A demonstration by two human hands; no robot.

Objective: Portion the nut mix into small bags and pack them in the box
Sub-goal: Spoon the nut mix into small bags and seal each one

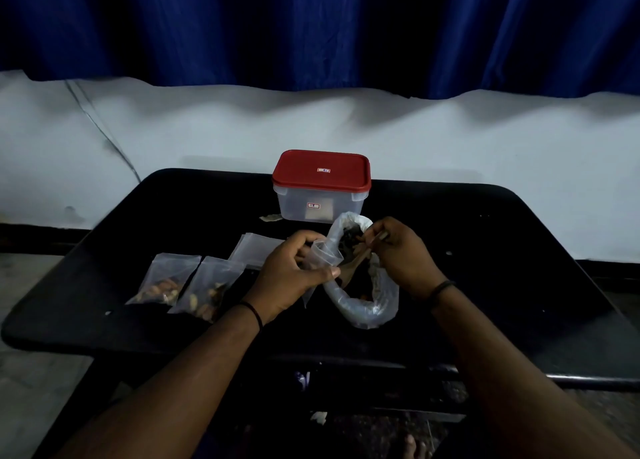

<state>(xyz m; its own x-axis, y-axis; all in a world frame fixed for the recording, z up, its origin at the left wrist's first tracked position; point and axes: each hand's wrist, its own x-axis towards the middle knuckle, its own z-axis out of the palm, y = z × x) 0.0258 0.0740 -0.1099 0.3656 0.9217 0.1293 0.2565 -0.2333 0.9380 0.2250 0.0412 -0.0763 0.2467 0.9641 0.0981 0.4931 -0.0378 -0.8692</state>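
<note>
Our left hand (294, 268) grips a small clear plastic bag (323, 254) at frame centre; our right hand (398, 250) pinches a brown wooden spoon (356, 259) over the large clear nut-mix bag (374, 306).

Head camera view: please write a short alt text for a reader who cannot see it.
A person's left hand holds a small clear bag open while the right hand spoons nut mix from a large plastic bag with a wooden spoon. Two filled small bags lie to the left on the black table; a red-lidded box stands closed behind.
</note>
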